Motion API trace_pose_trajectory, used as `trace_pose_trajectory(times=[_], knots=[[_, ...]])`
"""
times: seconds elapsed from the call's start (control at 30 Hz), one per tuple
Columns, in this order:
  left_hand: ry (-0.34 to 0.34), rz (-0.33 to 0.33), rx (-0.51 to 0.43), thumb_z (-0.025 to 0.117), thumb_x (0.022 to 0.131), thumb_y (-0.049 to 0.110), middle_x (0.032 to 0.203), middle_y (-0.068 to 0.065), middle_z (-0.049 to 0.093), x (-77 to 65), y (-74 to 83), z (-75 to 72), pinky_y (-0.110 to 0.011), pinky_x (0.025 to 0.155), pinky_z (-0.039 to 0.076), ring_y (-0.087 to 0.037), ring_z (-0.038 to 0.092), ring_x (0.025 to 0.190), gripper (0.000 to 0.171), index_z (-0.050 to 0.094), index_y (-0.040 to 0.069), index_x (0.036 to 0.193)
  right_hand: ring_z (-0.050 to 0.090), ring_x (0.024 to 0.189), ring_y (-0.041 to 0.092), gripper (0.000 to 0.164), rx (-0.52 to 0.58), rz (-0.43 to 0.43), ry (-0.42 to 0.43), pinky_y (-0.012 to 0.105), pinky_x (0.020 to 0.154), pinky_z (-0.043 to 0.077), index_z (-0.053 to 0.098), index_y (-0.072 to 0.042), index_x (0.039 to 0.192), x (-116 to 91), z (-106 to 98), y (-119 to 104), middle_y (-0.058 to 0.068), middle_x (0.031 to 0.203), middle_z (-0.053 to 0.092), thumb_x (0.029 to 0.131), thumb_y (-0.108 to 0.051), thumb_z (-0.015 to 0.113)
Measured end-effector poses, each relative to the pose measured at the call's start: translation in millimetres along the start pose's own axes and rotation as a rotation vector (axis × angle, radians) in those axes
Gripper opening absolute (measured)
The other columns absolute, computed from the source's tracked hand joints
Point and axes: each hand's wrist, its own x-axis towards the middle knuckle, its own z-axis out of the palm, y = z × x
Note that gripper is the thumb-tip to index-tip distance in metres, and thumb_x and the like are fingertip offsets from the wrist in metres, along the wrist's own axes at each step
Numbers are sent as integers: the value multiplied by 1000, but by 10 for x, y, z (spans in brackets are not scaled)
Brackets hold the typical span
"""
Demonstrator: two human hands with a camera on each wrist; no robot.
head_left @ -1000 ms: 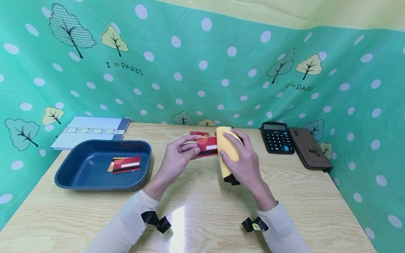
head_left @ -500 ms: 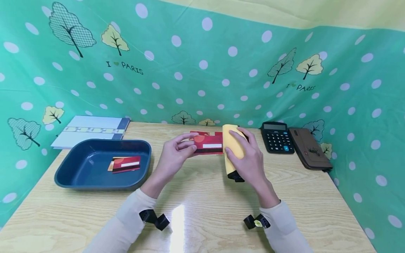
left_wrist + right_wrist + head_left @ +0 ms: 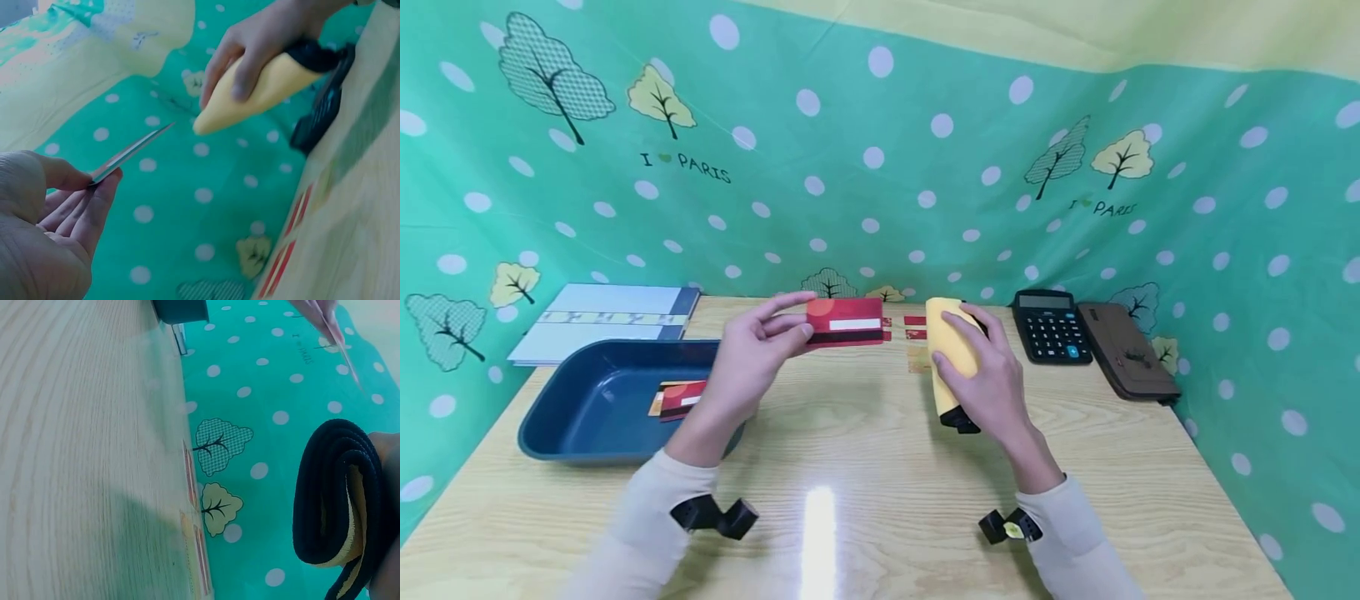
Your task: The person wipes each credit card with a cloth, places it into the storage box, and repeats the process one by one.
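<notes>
My left hand [image 3: 741, 358] pinches a red bank card [image 3: 844, 322] between thumb and fingers. The card has a white strip and a black stripe, and it hangs above the table, apart from the cloth. Edge-on, the card [image 3: 134, 152] shows thin in the left wrist view. My right hand [image 3: 988, 375] grips a folded yellow cloth [image 3: 947, 350] with black edging, right of the card. Its folded layers show at the end of the cloth [image 3: 334, 494] in the right wrist view. The fingers' far side is hidden there.
A blue tray [image 3: 535, 454] at left holds several cards [image 3: 677, 402], partly behind my left forearm. More red cards [image 3: 914, 321] and a yellowish card [image 3: 917, 360] lie behind the hands. A notebook [image 3: 602, 317] sits back left; a calculator [image 3: 1051, 327] and brown case [image 3: 1127, 354] back right.
The left hand has drawn the red card leftward, away from the cloth that covered its right end. The right hand first shifted slightly right with the cloth, then stayed nearly still.
</notes>
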Motion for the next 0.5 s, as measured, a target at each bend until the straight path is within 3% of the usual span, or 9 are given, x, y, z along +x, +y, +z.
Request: trace_pose_trajectory(times=[0.27,0.5], knots=[[32,15,187,65,103,30,116,10,76,-167,25,-566,-12,92,57,2,73,104,48,56,20,149,65,110,30,55,12,-3,-5,37,71,53,66,-21,139,14,6,-10,7,150,54,87,-19,82],[70,-82,316,62,104,38,108,27,72,-312,-118,-996,-4,79,55,10,70,98,53,50,24,154,64,117,30,55,16,5,-8,41,77,55,66,-21,139,-2,22,-8,8,150,54,87,-17,83]])
